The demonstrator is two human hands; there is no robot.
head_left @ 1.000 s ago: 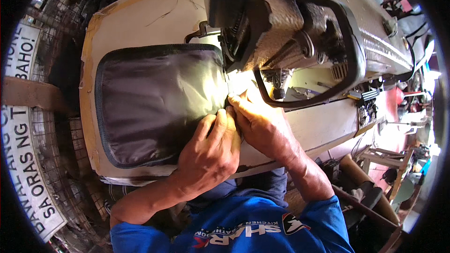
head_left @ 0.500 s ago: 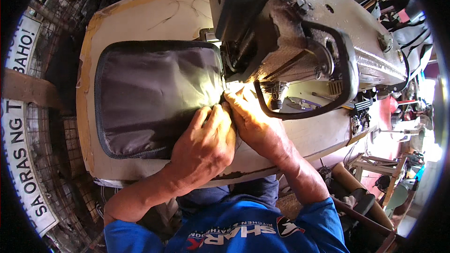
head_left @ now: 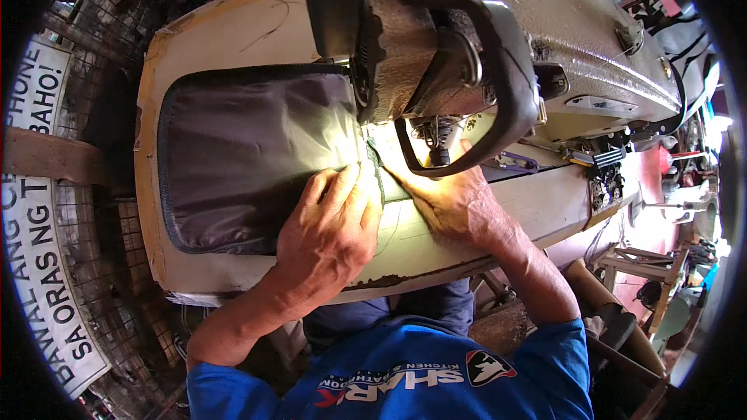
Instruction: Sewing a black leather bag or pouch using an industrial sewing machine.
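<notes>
A dark, shiny fabric panel [head_left: 249, 152] with black edging lies flat on the sewing machine table, its right side by the machine head. My left hand [head_left: 331, 222] is closed on the panel's lower right part, fingers bent and close together. A dark binding strip [head_left: 377, 167] runs along that side between my hands. My right hand [head_left: 455, 198] lies spread on the table right of the strip, its thumb stretched toward it. Some right fingers are hidden behind the machine's black frame [head_left: 517, 93]. The sewing machine [head_left: 576, 39] lights the fabric edge brightly.
The pale table [head_left: 233, 31] has taped, worn edges and loose threads near its back. Small scissors-like tools [head_left: 513, 162] lie under the machine arm. At the left stand a wire mesh [head_left: 117, 264] and a white lettered sign [head_left: 47, 210]. Clutter fills the right.
My right hand has moved right, away from the left hand, and its fingers have spread. The strip between them now shows. The left hand stays on the panel; the whole view has shifted slightly.
</notes>
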